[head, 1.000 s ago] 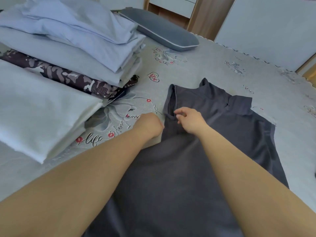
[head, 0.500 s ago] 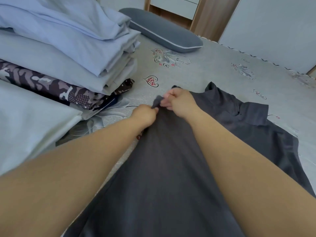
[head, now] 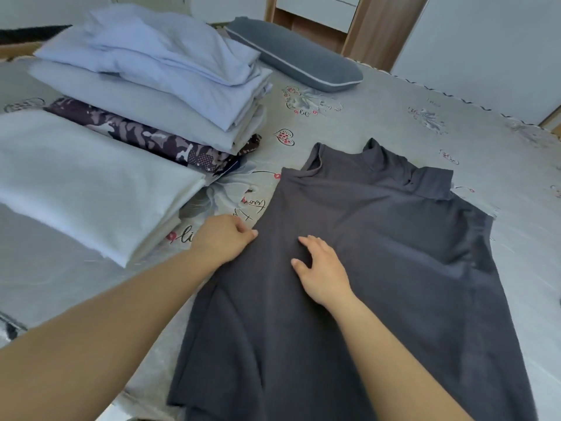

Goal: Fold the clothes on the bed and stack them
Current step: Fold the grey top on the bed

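The dark grey top point(head: 379, 253) lies flat on the bed point(head: 394, 117), collar beyond the fingers, left hand point(head: 224, 241) pinching its near-left edge, right hand point(head: 321, 268) spread loose on it, both having drawn back from the collar.

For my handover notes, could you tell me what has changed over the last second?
Both hands drew back from the dark gray garment's shoulder edge. The left hand now pinches its side edge; the right hand rests open on it. The folded stacks stayed put.
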